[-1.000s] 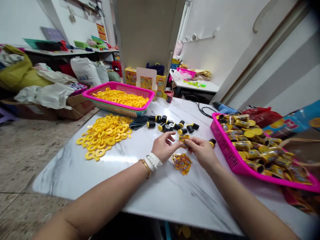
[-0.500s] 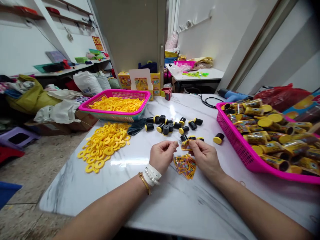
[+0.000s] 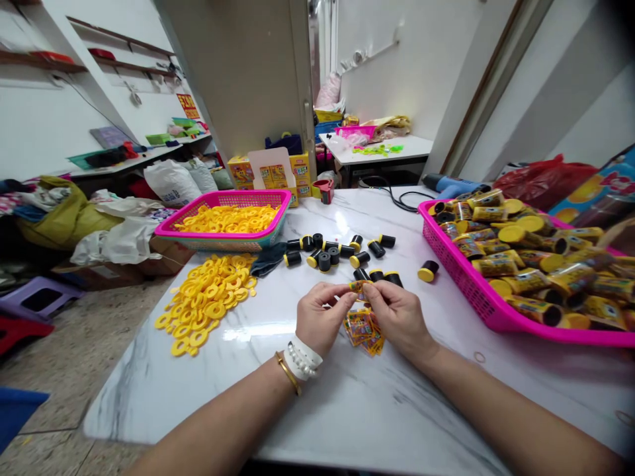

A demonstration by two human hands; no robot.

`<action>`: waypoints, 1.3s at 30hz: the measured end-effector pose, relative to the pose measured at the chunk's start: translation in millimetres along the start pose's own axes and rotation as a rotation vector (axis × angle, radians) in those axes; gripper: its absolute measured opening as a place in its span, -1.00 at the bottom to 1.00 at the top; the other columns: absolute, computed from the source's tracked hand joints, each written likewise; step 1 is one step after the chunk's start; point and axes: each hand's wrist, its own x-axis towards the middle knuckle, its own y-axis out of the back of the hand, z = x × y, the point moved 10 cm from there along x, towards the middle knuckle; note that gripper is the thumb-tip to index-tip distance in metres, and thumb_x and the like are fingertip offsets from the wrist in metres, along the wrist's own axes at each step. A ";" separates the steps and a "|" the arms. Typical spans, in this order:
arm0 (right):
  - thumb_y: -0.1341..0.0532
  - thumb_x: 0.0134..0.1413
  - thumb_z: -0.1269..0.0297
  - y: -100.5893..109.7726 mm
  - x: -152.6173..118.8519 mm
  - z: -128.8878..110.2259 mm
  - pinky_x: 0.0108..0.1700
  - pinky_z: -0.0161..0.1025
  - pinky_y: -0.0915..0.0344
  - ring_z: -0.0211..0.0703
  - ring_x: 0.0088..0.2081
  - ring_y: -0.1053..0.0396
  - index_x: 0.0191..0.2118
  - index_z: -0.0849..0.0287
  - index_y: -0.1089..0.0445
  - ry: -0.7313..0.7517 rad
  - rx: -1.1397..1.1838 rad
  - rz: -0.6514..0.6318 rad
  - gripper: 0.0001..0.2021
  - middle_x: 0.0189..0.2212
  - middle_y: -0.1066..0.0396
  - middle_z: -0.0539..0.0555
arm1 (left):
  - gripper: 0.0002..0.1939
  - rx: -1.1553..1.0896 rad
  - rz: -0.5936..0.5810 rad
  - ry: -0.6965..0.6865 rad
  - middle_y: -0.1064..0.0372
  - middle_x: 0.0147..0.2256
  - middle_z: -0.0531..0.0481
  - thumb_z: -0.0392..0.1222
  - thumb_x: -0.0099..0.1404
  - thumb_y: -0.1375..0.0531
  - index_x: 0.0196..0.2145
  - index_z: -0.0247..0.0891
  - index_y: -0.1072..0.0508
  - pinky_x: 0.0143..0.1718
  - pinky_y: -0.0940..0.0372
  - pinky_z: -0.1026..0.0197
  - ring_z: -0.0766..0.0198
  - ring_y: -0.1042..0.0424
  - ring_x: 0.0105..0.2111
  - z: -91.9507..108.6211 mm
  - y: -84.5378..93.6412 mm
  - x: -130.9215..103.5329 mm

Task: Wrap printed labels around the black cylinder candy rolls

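Note:
Between my two hands, above the table, is a small printed wrapper. My left hand pinches its left end between thumb and fingers. The other end is pinched by my right hand. Just below and between the hands lies a loose pile of orange and purple printed wrappers, partly covered by the right hand. Several black cylinders with yellow caps lie beyond the hands, some close to the right fingertips. One more capped cylinder lies apart, to the right.
A heap of yellow rings lies on the marbled table at left, below a pink basket of yellow pieces. At right, another pink basket holds wrapped cylinders. A blue heat gun and cable lie behind.
My left hand has closed onto the wrapper that my right hand held, and the wrapper is now between both hands. The camera view has shifted slightly.

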 end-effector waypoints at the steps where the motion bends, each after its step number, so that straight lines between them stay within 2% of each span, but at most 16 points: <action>1: -0.14 0.30 0.17 -1.3 -1.2 -6.0 -0.42 -0.29 -0.18 -0.24 -0.50 -0.27 -0.51 0.15 -0.35 0.034 -0.004 -0.005 -0.66 -0.57 -0.31 -0.02 | -0.85 0.009 0.003 -0.015 -0.46 -0.36 -0.05 -0.12 0.13 -0.35 -0.34 -0.22 -0.64 -0.35 -0.31 0.26 0.33 -0.35 -0.43 1.4 0.2 0.1; 6: -0.13 0.30 0.23 -9.3 -4.4 -23.4 -0.40 -0.28 -0.17 -0.23 -0.48 -0.28 -0.48 0.14 -0.37 0.159 -0.079 -0.029 -0.70 -0.54 -0.32 0.00 | -0.84 -0.017 0.025 0.015 -0.44 -0.40 -0.02 -0.11 0.07 -0.40 -0.45 -0.25 -0.60 -0.36 -0.28 0.28 0.34 -0.35 -0.42 -6.1 4.1 3.0; 9: -0.09 0.33 0.18 -14.3 0.9 -23.1 -0.39 -0.28 -0.19 -0.22 -0.48 -0.31 -0.51 0.13 -0.37 0.193 -0.163 -0.103 -0.64 -0.57 -0.33 0.01 | -0.78 -0.113 -0.017 0.170 -0.42 -0.51 0.01 -0.06 0.08 -0.39 -0.46 -0.29 -0.56 -0.45 -0.25 0.32 0.38 -0.33 -0.51 -21.7 0.3 3.9; 11: -0.07 0.35 0.15 -7.8 8.0 -22.5 -0.33 -0.26 -0.24 -0.18 -0.41 -0.37 -0.45 0.13 -0.43 0.217 -0.282 -0.121 -0.63 -0.52 -0.39 0.04 | -0.73 -0.198 -0.060 0.299 -0.36 -0.60 0.07 -0.02 0.09 -0.38 -0.43 -0.31 -0.52 -0.60 -0.12 0.36 0.44 -0.22 -0.65 -31.9 -5.2 2.7; 13: -0.08 0.33 0.14 11.4 17.4 -20.6 -0.23 -0.20 -0.28 -0.07 -0.26 -0.43 -0.32 0.15 -0.49 0.218 -0.530 -0.054 -0.69 -0.33 -0.49 0.14 | -0.70 -0.251 -0.089 0.376 -0.38 -0.59 0.07 -0.01 0.10 -0.36 -0.42 -0.31 -0.47 -0.69 0.02 0.38 0.49 -0.15 -0.72 -36.9 -8.6 2.5; 16: -0.15 0.27 0.18 47.1 30.7 -2.0 -0.22 -0.08 -0.31 0.14 -0.17 -0.46 -0.11 0.22 -0.48 0.048 -1.020 0.041 -0.74 0.00 -0.40 0.35 | -0.73 -0.278 -0.124 0.442 -0.47 -0.49 -0.02 -0.07 0.12 -0.35 -0.38 -0.35 -0.49 -0.72 0.13 0.40 0.51 -0.17 -0.73 -41.9 -10.7 4.4; 19: -0.14 0.27 0.17 63.2 35.2 36.3 -0.33 -0.06 -0.33 0.19 -0.28 -0.51 -0.04 0.32 -0.44 -0.197 -1.292 -0.092 -0.68 -0.07 -0.38 0.45 | -0.76 -0.327 -0.171 0.541 -0.49 -0.45 -0.09 -0.16 0.11 -0.37 -0.32 -0.40 -0.55 -0.73 0.16 0.42 0.54 -0.17 -0.71 -50.4 -13.4 4.5; 21: -0.12 0.28 0.21 64.7 35.3 57.3 -0.37 -0.06 -0.35 0.23 -0.30 -0.52 -0.04 0.39 -0.43 -0.284 -1.337 -0.180 -0.67 -0.15 -0.39 0.44 | -0.79 -0.387 -0.196 0.605 -0.52 -0.36 -0.17 -0.22 0.10 -0.38 -0.33 -0.43 -0.56 -0.73 0.17 0.44 0.56 -0.16 -0.69 -55.0 -15.4 4.0; 23: -0.12 0.25 0.29 66.9 37.3 69.6 -0.36 -0.05 -0.37 0.26 -0.28 -0.53 -0.06 0.40 -0.44 -0.328 -1.324 -0.199 -0.71 -0.13 -0.38 0.45 | -0.82 -0.452 -0.215 0.652 -0.53 -0.28 -0.23 -0.27 0.11 -0.38 -0.35 -0.46 -0.55 -0.74 0.17 0.46 0.58 -0.17 -0.67 -57.5 -17.2 4.1; 25: -0.13 0.20 0.36 72.2 41.7 71.9 -0.31 -0.03 -0.38 0.28 -0.23 -0.52 -0.07 0.40 -0.45 -0.339 -1.265 -0.150 -0.73 -0.11 -0.39 0.45 | -0.86 -0.511 -0.220 0.690 -0.52 -0.29 -0.21 -0.30 0.14 -0.36 -0.36 -0.46 -0.54 -0.76 0.15 0.48 0.59 -0.16 -0.67 -59.6 -18.1 4.6; 27: -0.17 0.12 0.41 77.1 47.0 62.4 -0.21 -0.01 -0.39 0.25 -0.16 -0.50 -0.04 0.39 -0.43 -0.287 -1.107 -0.047 -0.71 -0.12 -0.42 0.41 | -0.91 -0.567 -0.207 0.724 -0.50 -0.37 -0.13 -0.33 0.18 -0.33 -0.38 -0.44 -0.52 -0.77 0.14 0.50 0.60 -0.15 -0.69 -62.0 -18.1 5.1; 30: -0.25 0.02 0.39 72.5 48.1 39.6 -0.13 -0.07 -0.39 0.06 -0.20 -0.49 -0.01 0.26 -0.44 -0.172 -0.560 0.057 -0.65 -0.19 -0.50 0.23 | -0.96 -0.633 -0.185 0.762 -0.45 -0.45 -0.05 -0.40 0.24 -0.26 -0.38 -0.42 -0.49 -0.79 0.14 0.52 0.60 -0.13 -0.71 -64.0 -18.5 5.2; 33: -0.32 0.02 0.23 38.1 37.1 29.7 -0.18 -0.12 -0.42 -0.07 -0.29 -0.50 -0.03 0.12 -0.48 -0.230 0.136 -0.072 -0.65 -0.29 -0.53 0.09 | -0.92 -0.683 -0.179 0.785 -0.46 -0.43 -0.08 -0.44 0.28 -0.20 -0.37 -0.44 -0.49 -0.81 0.16 0.54 0.60 -0.15 -0.71 -63.4 -19.9 4.8; 35: -0.37 -0.03 0.18 13.0 25.8 25.2 -0.14 -0.10 -0.43 -0.08 -0.24 -0.51 -0.03 0.08 -0.48 -0.319 0.474 -0.148 -0.61 -0.24 -0.55 0.08 | -0.90 -0.722 -0.191 0.799 -0.46 -0.41 -0.11 -0.45 0.29 -0.18 -0.37 -0.47 -0.49 -0.81 0.15 0.55 0.61 -0.16 -0.70 -61.8 -22.1 3.7; 37: -0.43 -0.10 0.21 -0.7 17.5 23.0 -0.07 -0.10 -0.42 -0.10 -0.19 -0.50 -0.05 0.08 -0.49 -0.363 0.626 -0.156 -0.58 -0.18 -0.55 0.08 | -0.89 -0.763 -0.208 0.810 -0.45 -0.41 -0.11 -0.46 0.30 -0.16 -0.36 -0.48 -0.48 -0.80 0.14 0.56 0.62 -0.14 -0.70 -59.6 -24.7 2.3; 39: -0.46 -0.14 0.23 -7.0 12.7 23.6 -0.06 -0.12 -0.41 -0.14 -0.22 -0.49 -0.09 0.10 -0.51 -0.373 0.636 -0.160 -0.60 -0.19 -0.55 0.07 | -0.88 -0.805 -0.213 0.817 -0.43 -0.45 -0.07 -0.47 0.31 -0.15 -0.38 -0.47 -0.46 -0.81 0.15 0.56 0.63 -0.10 -0.72 -57.5 -26.4 1.5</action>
